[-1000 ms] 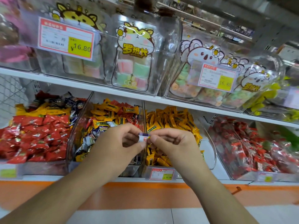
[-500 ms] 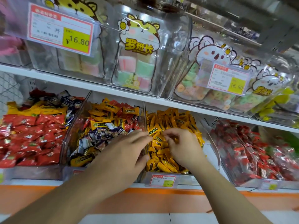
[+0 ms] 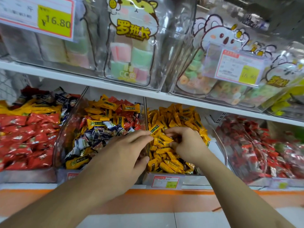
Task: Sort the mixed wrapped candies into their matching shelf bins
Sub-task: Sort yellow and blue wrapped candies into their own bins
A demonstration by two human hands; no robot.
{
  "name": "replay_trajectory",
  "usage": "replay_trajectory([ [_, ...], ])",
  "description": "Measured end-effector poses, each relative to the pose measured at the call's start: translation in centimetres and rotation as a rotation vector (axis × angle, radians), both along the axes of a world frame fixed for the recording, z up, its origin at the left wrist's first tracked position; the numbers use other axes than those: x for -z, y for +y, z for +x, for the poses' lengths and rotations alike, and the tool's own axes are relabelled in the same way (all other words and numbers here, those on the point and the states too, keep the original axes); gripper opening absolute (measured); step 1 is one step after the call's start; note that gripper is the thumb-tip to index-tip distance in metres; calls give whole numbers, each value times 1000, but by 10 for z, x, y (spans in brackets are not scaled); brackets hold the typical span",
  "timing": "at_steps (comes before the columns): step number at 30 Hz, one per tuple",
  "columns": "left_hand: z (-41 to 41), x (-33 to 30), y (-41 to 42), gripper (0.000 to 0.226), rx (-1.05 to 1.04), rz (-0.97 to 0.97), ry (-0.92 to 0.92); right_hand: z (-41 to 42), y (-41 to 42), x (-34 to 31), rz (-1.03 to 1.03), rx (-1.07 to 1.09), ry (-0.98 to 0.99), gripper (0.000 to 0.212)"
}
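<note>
The clear mixed bin [image 3: 69, 137] holds yellow, red and dark blue-and-white wrapped candies [image 3: 105, 130]. To its right, the yellow bin [image 3: 218, 145] is filled with yellow wrapped candies [image 3: 179, 117]. My left hand [image 3: 121, 153] reaches over the divider between the two bins, fingers nearly straight, fingertips touching a yellow candy with a green label [image 3: 156, 129]. My right hand [image 3: 187, 145] is inside the yellow bin, its fingers curled down and pinching a yellow candy [image 3: 162, 139] at the top of the pile.
A bin of red candies [image 3: 24, 137] stands at the left and a bin of red-and-clear wrapped candies [image 3: 256, 150] at the right. The white upper shelf [image 3: 115, 86] carries clear bins of pastel sweets with price tags [image 3: 54, 20]. An orange shelf edge [image 3: 164, 196] runs below.
One second ago both hands held a small white-and-blue candy in front of the bins. They have since parted and moved forward to the bins; the small candy is out of sight.
</note>
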State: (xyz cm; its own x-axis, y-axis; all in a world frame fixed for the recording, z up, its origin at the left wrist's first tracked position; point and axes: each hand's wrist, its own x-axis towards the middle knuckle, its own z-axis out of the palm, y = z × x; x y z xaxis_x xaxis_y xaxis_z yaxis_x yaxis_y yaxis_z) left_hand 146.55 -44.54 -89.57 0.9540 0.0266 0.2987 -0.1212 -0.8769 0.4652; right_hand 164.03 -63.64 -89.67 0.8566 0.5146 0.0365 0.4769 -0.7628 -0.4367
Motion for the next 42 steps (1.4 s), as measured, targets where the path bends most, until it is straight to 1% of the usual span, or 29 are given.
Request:
replay_trajectory([
  [4,0,0,-1,56,-5,-3,1,-9,-17,-6,135,-90,183,53],
  [5,0,0,-1,56,-7,-7,4,-13,-22,-8,177,-106,204,52],
  [7,0,-1,-2,56,-8,-12,15,-14,-33,-11,263,-73,157,50],
  [10,0,-1,-4,57,-8,-10,21,-11,-55,-17,371,66,67,49],
  [12,1,-2,-5,57,-10,-17,20,-10,-70,-20,341,111,-1,48],
  [15,1,-3,-7,56,-20,-17,22,-16,-86,-22,198,155,-70,44],
  [16,1,-4,-8,55,-22,-18,26,-18,-88,-21,154,151,-63,43],
  [19,0,-5,-10,54,-22,-26,36,-25,-85,-18,48,91,73,37],
  [20,0,-5,-11,54,-20,-27,40,-25,-82,-15,2,73,92,36],
  [23,-2,-7,-11,54,-15,-31,40,-18,-76,-8,-140,52,-3,34],
  [25,-2,-7,-11,53,-13,-26,42,-14,-73,-2,-183,42,-62,31],
  [29,0,-5,-9,51,-2,-25,35,-13,-70,3,-186,33,-166,24],
  [33,0,-4,-8,50,1,-21,30,-19,-71,-5,-178,76,-198,27],
  [38,-4,-10,-11,43,-4,-35,-4,-33,-70,-27,-34,122,-164,28],
  [42,-13,-20,-15,36,3,-94,-37,-60,-47,-43,117,69,-148,27],
])
